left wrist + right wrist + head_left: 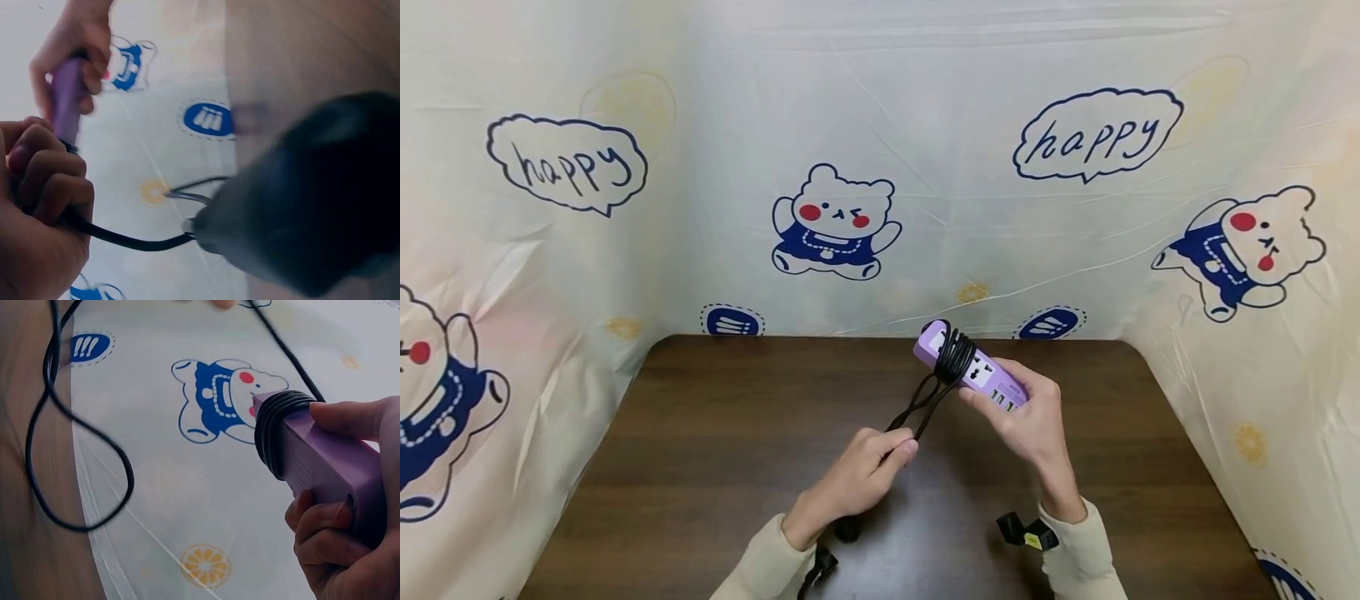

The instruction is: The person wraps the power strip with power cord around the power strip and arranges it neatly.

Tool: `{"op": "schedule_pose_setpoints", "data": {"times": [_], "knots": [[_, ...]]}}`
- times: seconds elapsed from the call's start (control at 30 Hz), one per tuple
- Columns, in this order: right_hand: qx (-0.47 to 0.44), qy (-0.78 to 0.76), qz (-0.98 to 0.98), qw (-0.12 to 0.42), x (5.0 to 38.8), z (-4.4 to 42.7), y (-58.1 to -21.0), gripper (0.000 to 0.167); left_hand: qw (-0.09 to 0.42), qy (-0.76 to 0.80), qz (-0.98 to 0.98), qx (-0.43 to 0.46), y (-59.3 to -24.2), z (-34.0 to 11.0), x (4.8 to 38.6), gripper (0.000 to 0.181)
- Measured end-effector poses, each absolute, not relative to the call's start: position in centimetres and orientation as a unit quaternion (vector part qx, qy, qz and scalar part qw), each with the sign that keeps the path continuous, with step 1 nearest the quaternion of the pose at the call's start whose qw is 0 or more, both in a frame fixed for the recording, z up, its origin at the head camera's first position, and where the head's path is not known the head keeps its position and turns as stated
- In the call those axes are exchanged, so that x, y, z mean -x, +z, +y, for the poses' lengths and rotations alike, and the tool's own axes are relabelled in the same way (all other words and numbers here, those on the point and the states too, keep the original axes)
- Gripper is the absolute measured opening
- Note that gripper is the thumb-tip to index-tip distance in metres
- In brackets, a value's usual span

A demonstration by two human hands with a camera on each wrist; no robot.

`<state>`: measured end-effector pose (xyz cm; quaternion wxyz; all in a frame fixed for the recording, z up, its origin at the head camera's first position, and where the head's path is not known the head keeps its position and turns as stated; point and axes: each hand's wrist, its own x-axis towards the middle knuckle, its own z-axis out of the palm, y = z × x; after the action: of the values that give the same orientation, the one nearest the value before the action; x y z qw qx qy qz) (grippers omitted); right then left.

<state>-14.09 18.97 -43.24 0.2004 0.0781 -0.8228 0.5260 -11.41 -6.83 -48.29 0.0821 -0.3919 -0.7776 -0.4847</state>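
A purple power strip [1002,385] with white sockets is held above the table by the right hand [1033,417], whose fingers and thumb wrap its lower end. Black cable [956,357] is coiled several times round the strip's upper part. The left hand [861,475] grips the cable's loose length, fingers curled round it. In the left wrist view a large black plug [306,194] hangs on the cable close to the camera, beside the left hand [47,206]. The right wrist view shows a loop of cable [130,475] hanging apart from the strip [331,462].
The dark brown wooden table [700,467] lies below both hands. A pale curtain [955,208] printed with bears and words stands behind it and at both sides. Small black devices [1028,532] sit at the wrists.
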Motion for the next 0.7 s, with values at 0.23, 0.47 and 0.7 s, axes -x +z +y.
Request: {"op": "schedule_pose_setpoints", "data": {"times": [0.23, 0.47, 0.7], "knots": [[-0.108, 0.56, -0.806, 0.156, 13.7, 18.8, -43.3, 0.038, 0.045, -0.485, -0.78, 0.393, -49.7, -7.3, 12.5, 0.036], [-0.153, 0.582, -0.788, 0.129, 13.1, 18.2, -43.0, 0.035, 0.023, -0.484, -0.775, 0.406, -49.9, -7.6, 12.8, 0.035], [-0.172, 0.602, -0.771, 0.116, 13.0, 17.7, -43.0, 0.033, 0.01, -0.478, -0.77, 0.422, -50.0, -7.4, 12.6, 0.035]]}}
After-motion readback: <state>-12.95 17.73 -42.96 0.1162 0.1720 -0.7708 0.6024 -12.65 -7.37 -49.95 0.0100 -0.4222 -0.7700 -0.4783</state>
